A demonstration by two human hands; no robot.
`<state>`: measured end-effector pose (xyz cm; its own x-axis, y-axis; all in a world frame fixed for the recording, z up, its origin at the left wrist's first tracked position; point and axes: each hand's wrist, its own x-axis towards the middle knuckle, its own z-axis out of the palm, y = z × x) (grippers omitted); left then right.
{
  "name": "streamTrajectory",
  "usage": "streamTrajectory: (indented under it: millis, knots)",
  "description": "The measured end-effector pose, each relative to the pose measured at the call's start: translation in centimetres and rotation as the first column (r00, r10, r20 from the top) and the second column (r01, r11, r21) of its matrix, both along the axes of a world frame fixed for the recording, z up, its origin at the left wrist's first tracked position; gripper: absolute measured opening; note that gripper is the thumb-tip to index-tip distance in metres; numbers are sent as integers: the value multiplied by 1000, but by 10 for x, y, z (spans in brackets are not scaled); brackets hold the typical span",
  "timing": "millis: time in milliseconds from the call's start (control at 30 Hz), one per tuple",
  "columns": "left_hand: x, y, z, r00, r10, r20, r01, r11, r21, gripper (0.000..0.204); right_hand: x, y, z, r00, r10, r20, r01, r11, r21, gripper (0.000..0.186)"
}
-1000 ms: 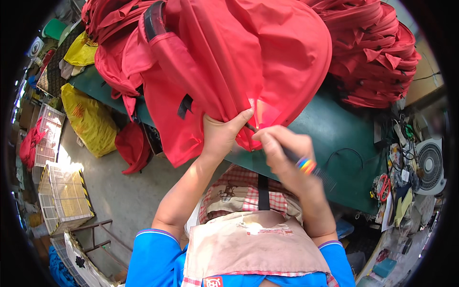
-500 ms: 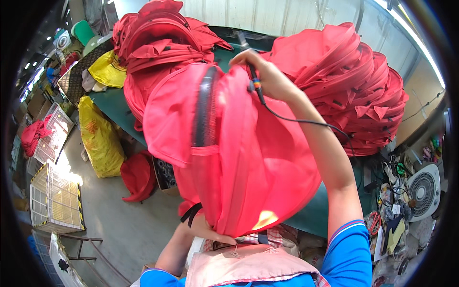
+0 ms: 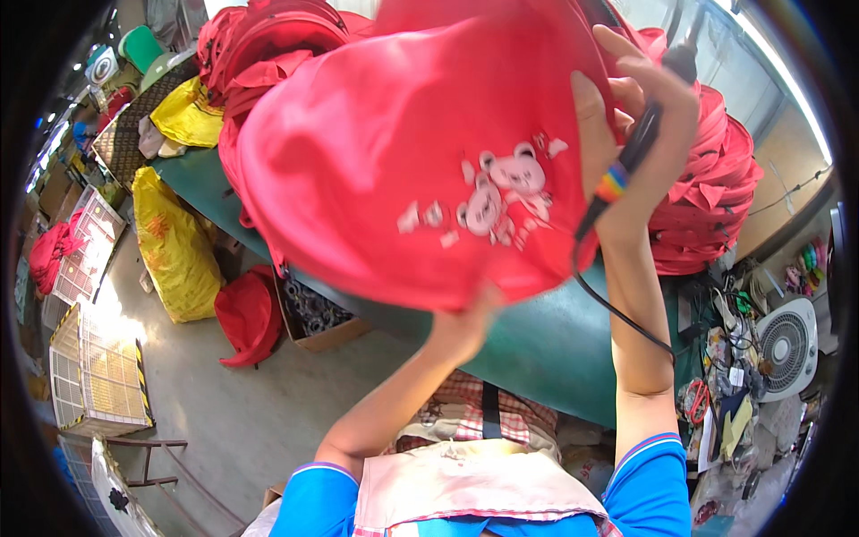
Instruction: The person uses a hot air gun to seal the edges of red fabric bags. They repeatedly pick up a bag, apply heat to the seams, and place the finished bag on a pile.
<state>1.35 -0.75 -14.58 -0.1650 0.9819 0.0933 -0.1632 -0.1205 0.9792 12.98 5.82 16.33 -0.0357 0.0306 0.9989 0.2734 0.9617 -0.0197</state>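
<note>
A red fabric hood (image 3: 358,179), printed with pink bears, is raised in front of me over the table. My right hand (image 3: 640,134) is closed on a black corded pen-shaped tool (image 3: 637,148) with a rainbow band, which looks like a soldering iron. The thumb and fingers of that hand are also at the hood's right edge. My left hand (image 3: 461,329) is at the hood's lower edge, its fingers smeared by motion, so I cannot make out their grip. The tool's cable (image 3: 617,313) runs down past my right forearm.
Piles of red hoods (image 3: 711,197) stand right and far left on the green table (image 3: 537,358). At left are a yellow bag (image 3: 174,251), a red hood (image 3: 250,318) and an open carton (image 3: 335,336) of dark parts on the floor. A white fan (image 3: 787,349) stands at right amid clutter.
The hood has turned so its printed face shows, and moved up and away. My left hand has risen from near my lap. My right hand has moved right with the tool.
</note>
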Motion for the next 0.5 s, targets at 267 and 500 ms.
streamTrajectory:
  millis: [267,500]
  knots:
    - [-45,-27,85,450,-295,843,178,955,239,56,30,67,-144,983,171,70,-119,874,-471,28]
    - [-13,-20,71,931,-109,348,123,992,-20,65,12,29,-135,974,21,225,15,987,-159,29]
